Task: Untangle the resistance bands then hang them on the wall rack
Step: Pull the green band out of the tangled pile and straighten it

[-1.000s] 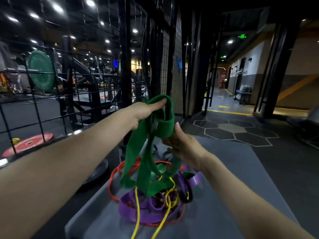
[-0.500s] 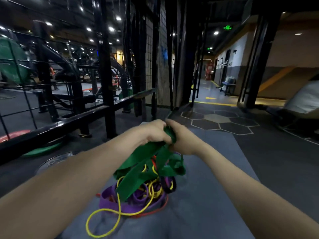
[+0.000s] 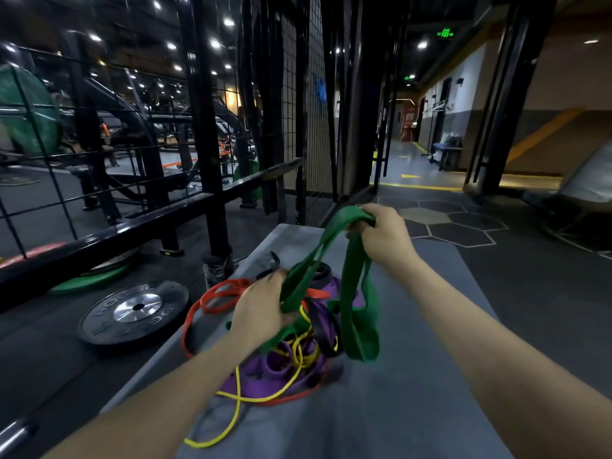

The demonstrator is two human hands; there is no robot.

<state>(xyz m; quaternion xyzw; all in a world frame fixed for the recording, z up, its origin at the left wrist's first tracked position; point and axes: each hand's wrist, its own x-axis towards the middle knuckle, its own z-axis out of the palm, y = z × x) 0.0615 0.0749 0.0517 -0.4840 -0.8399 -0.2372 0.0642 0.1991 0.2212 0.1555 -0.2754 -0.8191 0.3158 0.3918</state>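
On the grey counter, your right hand grips the green band high while your left hand clutches its lower loop, stretching it free of the pile

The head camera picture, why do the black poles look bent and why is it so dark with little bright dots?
Head view: a wide-angle lens bows the black poles near the edges; the gym is dim, so the ceiling lights glare as white dots; the weight plate hub shines with reflection; the green band and both hands, left and right, look slightly soft.
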